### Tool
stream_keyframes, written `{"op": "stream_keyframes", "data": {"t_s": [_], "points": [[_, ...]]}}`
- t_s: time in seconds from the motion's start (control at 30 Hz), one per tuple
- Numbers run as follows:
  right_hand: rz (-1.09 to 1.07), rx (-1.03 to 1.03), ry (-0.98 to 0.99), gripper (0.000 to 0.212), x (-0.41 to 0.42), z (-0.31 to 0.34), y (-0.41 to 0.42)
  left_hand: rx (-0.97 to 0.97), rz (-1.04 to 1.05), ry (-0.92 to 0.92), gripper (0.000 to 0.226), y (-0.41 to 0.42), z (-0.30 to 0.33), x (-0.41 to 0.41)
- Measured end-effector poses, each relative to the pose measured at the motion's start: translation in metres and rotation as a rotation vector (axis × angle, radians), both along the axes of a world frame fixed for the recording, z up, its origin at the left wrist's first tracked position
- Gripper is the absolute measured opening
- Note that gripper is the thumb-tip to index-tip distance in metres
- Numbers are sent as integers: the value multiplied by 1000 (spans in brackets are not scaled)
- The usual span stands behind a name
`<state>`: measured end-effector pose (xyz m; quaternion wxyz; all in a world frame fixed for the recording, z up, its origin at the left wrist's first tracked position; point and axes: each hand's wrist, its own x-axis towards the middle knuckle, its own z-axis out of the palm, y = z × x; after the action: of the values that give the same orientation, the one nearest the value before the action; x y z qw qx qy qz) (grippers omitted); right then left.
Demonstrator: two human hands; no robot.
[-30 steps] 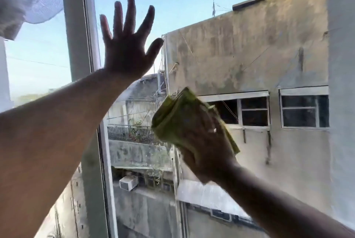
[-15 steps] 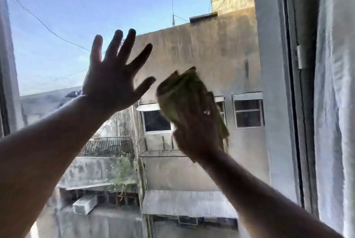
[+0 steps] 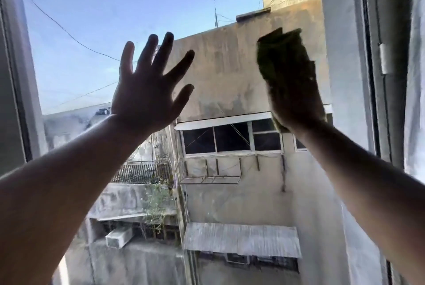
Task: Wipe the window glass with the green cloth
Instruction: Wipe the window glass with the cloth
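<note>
The window glass [image 3: 96, 20] fills the view, with sky and a stained building behind it. My right hand [image 3: 296, 103] presses a bunched green cloth [image 3: 279, 54] against the pane in its upper right part, near the right frame. The cloth sticks out above my fingers. My left hand [image 3: 149, 91] is spread flat with fingers apart against the glass at centre left, holding nothing.
A grey window frame [image 3: 388, 100] with a hinge runs down the right side, with a pale curtain [image 3: 417, 77] beyond it. The left frame [image 3: 16, 77] borders the pane. Hazy smears show on the glass at lower left.
My right hand has carried the cloth up and to the right across the pane. My view has swung right, so the left frame has moved to the edge of view.
</note>
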<state>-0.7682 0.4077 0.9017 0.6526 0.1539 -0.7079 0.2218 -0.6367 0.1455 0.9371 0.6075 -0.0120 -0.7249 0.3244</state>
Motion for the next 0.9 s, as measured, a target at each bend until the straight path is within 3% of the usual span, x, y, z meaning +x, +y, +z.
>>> {"op": "stream_keyframes", "data": {"t_s": [0.07, 0.13, 0.2, 0.23, 0.3, 0.43, 0.5, 0.57, 0.67, 0.73, 0.83, 0.9], "points": [[154, 214, 106, 43, 30, -55, -59, 54, -40, -40, 61, 0, 4, 0], [367, 668, 170, 41, 77, -136, -115, 36, -21, -43, 61, -2, 1, 0], [345, 1071, 255, 41, 89, -179, -116, 36, -37, -71, 62, -3, 3, 2], [307, 1165, 274, 41, 75, -182, -101, 32, -29, -79, 62, -3, 4, 3], [198, 1114, 274, 40, 35, -160, -58, 20, -10, -58, 63, -3, 4, 2], [-17, 579, 15, 67, -64, -56, 55, 31, 22, -24, 63, -2, 0, -2], [-52, 374, -90, 70, -90, -1, 100, 23, 18, -19, 63, 0, 1, -3], [1, 243, -72, 68, -87, 26, 114, 13, 18, -19, 63, -2, 1, -2], [50, 16, -16, 75, -44, 2, 68, 20, 26, -10, 64, 0, 1, -2], [115, 228, 115, 76, -9, -54, 6, 24, 27, -12, 63, -1, -1, -1], [270, 846, 214, 57, 38, -132, -57, 55, -8, -52, 57, 4, -3, 5], [258, 974, 190, 55, 36, -144, -59, 79, -108, -102, 45, 9, -12, 16]]}}
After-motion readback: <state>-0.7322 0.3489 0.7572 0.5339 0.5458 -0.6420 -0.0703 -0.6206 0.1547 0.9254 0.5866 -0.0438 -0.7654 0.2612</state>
